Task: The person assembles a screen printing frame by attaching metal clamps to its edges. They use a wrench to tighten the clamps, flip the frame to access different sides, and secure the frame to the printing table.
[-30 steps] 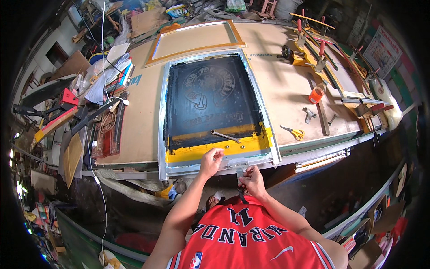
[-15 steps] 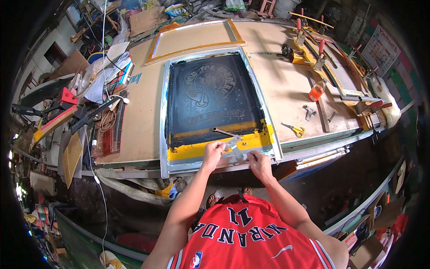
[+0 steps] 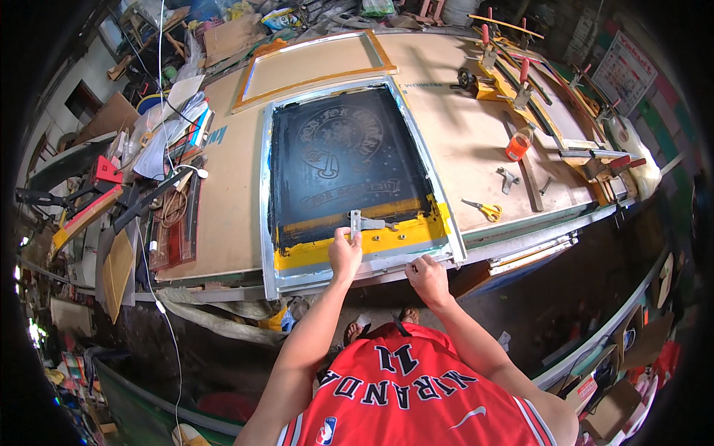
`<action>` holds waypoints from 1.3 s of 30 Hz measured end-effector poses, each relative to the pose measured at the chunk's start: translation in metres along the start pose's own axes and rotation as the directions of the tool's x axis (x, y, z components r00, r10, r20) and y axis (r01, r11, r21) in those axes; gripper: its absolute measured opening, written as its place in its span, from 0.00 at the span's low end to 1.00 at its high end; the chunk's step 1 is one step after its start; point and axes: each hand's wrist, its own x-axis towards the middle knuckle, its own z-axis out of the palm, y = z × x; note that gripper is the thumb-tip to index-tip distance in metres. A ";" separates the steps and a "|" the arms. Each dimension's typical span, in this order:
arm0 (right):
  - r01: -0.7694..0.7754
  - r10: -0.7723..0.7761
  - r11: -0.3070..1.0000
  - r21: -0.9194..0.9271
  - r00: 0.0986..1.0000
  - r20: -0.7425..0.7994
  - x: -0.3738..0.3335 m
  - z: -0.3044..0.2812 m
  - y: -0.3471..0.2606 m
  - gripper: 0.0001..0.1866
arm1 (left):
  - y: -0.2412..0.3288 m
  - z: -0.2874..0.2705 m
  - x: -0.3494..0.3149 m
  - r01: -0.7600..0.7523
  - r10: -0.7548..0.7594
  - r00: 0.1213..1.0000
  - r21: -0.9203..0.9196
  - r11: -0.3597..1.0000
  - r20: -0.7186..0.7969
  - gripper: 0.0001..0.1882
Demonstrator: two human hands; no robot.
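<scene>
A screen-printing frame (image 3: pixel 265 201) with metal edges lies on the worktable, its dark mesh (image 3: pixel 342 134) bearing a faint round emblem. Yellow strips (image 3: pixel 309 255) run along the mesh's near end. Over them, my left hand (image 3: pixel 346 256) is closed around a metal bracket (image 3: pixel 356 223) that stands upright from the fist; a rod-like arm (image 3: pixel 379 224) sticks out to its right. Two small nut-like metal pieces (image 3: pixel 389 237) sit on the yellow beside it. At the frame's near edge, my right hand (image 3: pixel 428 279) is closed, and its fingers hide whatever they hold.
Right of the frame lie yellow-handled scissors (image 3: pixel 485 209), another metal bracket (image 3: pixel 508 179), a bolt (image 3: pixel 546 185) and an orange jar (image 3: pixel 518 145). Clamps (image 3: pixel 523 78) line the far right. A wooden-edged frame (image 3: pixel 316 67) lies behind. Tools and bags (image 3: pixel 163 141) crowd the left.
My left hand has turned the bracket upright and shifted it left, away from my right hand. The right hand has drawn off the bracket and curled tighter. The view has shifted slightly.
</scene>
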 end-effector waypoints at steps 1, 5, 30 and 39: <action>0.015 -0.015 1.000 -0.021 1.000 -0.009 0.000 0.001 -0.003 0.07 | -0.004 0.001 -0.002 -0.019 0.020 0.999 -0.010 1.000 0.044 0.14; 0.016 -0.022 0.997 -0.079 0.996 -0.082 -0.004 0.005 -0.004 0.09 | -0.011 -0.001 -0.005 -0.119 0.122 0.986 -0.030 0.992 0.116 0.10; -0.080 0.091 0.979 0.186 0.994 -0.055 0.001 -0.048 0.054 0.07 | 0.075 0.065 -0.047 -0.642 0.687 0.596 -0.267 0.719 0.416 0.23; -0.187 0.190 0.982 0.033 0.971 -0.144 -0.003 -0.028 0.055 0.07 | 0.073 0.074 -0.048 -0.622 0.700 0.633 -0.321 0.714 0.331 0.23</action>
